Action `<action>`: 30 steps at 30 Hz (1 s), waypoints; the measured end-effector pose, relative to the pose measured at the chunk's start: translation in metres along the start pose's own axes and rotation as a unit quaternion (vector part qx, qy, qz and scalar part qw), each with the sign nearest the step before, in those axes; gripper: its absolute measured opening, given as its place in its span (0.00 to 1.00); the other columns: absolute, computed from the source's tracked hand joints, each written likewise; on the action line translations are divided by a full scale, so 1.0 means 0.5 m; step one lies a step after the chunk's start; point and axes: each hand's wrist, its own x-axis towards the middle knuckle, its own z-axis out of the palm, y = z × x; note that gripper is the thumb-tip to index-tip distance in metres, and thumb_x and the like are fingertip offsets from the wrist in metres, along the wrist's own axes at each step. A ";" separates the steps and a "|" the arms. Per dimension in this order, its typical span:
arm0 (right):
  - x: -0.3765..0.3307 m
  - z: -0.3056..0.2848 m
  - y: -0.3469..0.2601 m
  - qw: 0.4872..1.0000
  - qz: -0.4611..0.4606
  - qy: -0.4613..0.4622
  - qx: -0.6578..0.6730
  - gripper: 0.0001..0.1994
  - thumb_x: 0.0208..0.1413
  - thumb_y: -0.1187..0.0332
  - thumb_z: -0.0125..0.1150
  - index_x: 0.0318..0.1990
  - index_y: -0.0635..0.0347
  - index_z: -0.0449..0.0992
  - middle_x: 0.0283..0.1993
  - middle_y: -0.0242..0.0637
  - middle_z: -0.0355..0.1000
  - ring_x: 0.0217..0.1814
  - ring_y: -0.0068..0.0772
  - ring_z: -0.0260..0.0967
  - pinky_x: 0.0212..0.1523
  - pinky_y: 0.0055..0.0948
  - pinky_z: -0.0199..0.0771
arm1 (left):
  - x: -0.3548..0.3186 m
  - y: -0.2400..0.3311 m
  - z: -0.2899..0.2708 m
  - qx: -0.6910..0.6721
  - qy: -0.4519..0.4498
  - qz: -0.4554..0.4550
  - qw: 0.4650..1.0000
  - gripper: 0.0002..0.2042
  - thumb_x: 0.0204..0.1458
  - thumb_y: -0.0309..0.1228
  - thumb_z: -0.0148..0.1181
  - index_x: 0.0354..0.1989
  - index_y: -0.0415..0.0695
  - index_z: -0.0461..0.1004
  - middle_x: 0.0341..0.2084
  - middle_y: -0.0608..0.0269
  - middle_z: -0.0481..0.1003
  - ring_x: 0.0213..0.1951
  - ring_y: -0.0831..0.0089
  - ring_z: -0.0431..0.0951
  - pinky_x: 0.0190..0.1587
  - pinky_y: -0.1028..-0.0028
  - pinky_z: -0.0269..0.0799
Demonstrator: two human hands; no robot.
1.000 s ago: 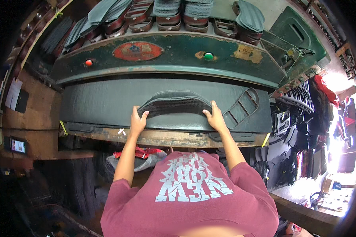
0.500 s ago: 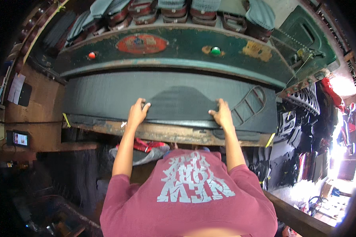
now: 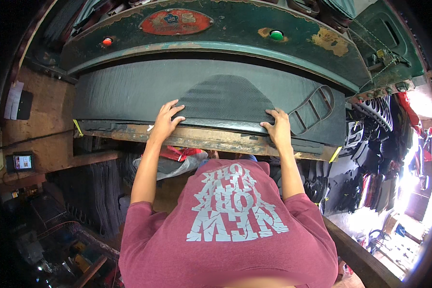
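A black, finely ribbed sheet [image 3: 223, 98] with a rounded far edge lies on the dark bed of a green machine. My left hand [image 3: 166, 120] grips its left corner, fingers bent over the edge and thumb pointing inward. At the opposite corner my right hand [image 3: 278, 127] grips the sheet the same way. Just right of that hand, a sole-shaped cutting die [image 3: 312, 110] with crossbars rests on the dark board [image 3: 125, 89], apart from the sheet.
Across the far side runs the green machine beam [image 3: 235, 36], with a red button [image 3: 107, 42] and a green button [image 3: 276, 35]. A worn wooden ledge [image 3: 216, 142] edges the bed nearest me. Dark cut pieces [image 3: 365, 158] hang at right; a phone [image 3: 23, 162] sits at left.
The view has tilted, so the bed and machine sit higher in the picture. Both hands stay at the sheet's two corners, and the sheet now shows more plainly. The die lies still.
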 end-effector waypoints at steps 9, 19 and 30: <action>-0.003 0.002 -0.003 1.000 -0.002 0.006 -0.024 0.25 0.44 0.65 0.78 0.53 0.57 0.82 0.63 0.54 0.72 0.66 0.54 0.67 0.68 0.43 0.66 | -0.002 -0.009 0.010 -0.029 0.004 -0.017 0.999 0.23 0.49 0.33 0.73 0.55 0.46 0.81 0.62 0.51 0.72 0.62 0.52 0.71 0.65 0.59 0.67; 0.098 -0.016 0.101 0.922 0.332 0.092 -0.174 0.29 0.56 0.48 0.67 0.54 0.66 0.75 0.53 0.58 0.76 0.55 0.63 0.75 0.61 0.51 0.69 | -0.006 0.012 -0.039 -0.177 0.073 -0.076 0.979 0.16 0.65 0.31 0.55 0.57 0.39 0.77 0.61 0.47 0.70 0.61 0.52 0.72 0.65 0.61 0.65; -0.102 -0.263 -0.003 0.927 0.236 -0.002 0.290 0.10 0.56 0.69 0.66 0.44 0.63 0.80 0.39 0.29 0.75 0.44 0.26 0.69 0.51 0.31 0.68 | -0.003 0.045 -0.092 -0.346 0.094 -0.172 0.918 0.14 0.69 0.33 0.52 0.52 0.37 0.78 0.39 0.61 0.79 0.40 0.76 0.77 0.48 0.73 0.73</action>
